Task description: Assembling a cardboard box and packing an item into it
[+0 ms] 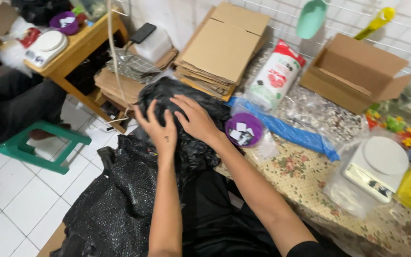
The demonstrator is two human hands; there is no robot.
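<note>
Floral tablecloth [310, 176] beneath; left hand [160, 129] and right hand [195, 118] (each grip released, fingers spread) press black plastic bag [186, 102].

left hand [160, 129]: small dark mark on back | right hand [197, 119]: bare forearm, black sleeve edge at upper arm

Both bare forearms extend forward from the bottom edge of the view and converge toward the centre. Left hand [160, 128]: palm down, fingers spread and slightly curled, thumb out toward the other hand. Right hand [197, 118]: palm down, fingers splayed and pointing left, wrist bent. The two hands lie side by side, nearly touching. Neither hand is closed in a grasp.
</note>
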